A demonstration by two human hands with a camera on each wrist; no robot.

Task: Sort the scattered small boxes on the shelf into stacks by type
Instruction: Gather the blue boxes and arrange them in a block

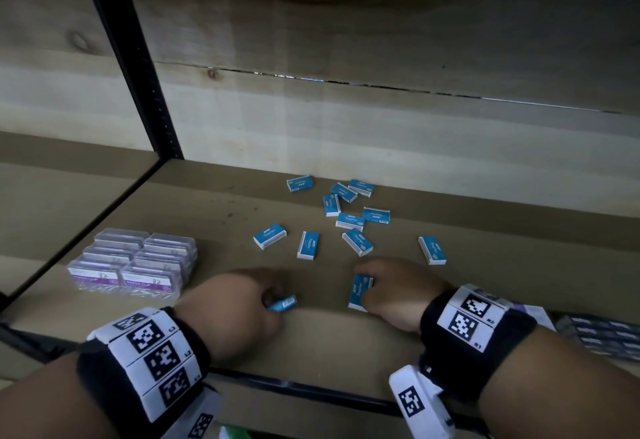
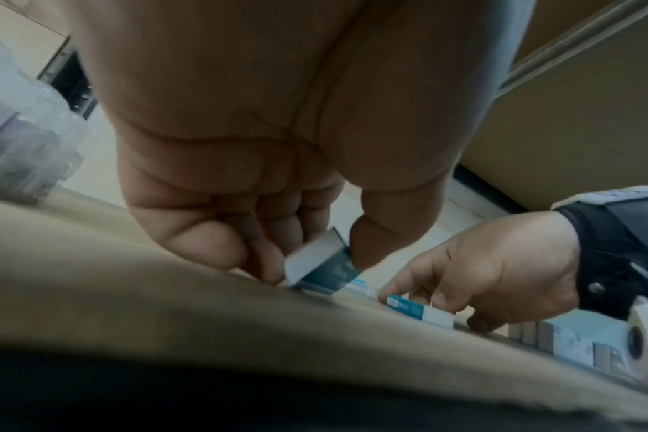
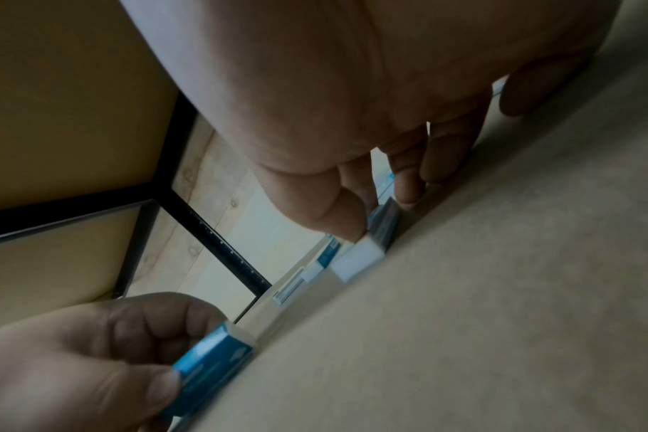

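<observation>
Several blue staple boxes [image 1: 349, 220] lie scattered across the brown shelf board [image 1: 214, 217]. My left hand [image 1: 258, 295] pinches one blue staple box [image 1: 283, 303] between thumb and fingers, tilted on its edge just above the board; the same box [image 2: 320, 263] shows in the left wrist view and also [image 3: 211, 359] in the right wrist view. My right hand [image 1: 388, 286] grips another blue staple box [image 1: 359, 291] lying flat on the board, thumb on one side and fingers on the other; this box [image 3: 367, 248] is partly hidden by the fingers.
A wrapped block of clear paper clip boxes [image 1: 135, 264] stands at the left of the shelf. A black upright post [image 1: 138, 68] and a wooden back wall [image 1: 381, 58] bound the space. More packs [image 1: 602, 334] lie at the right edge.
</observation>
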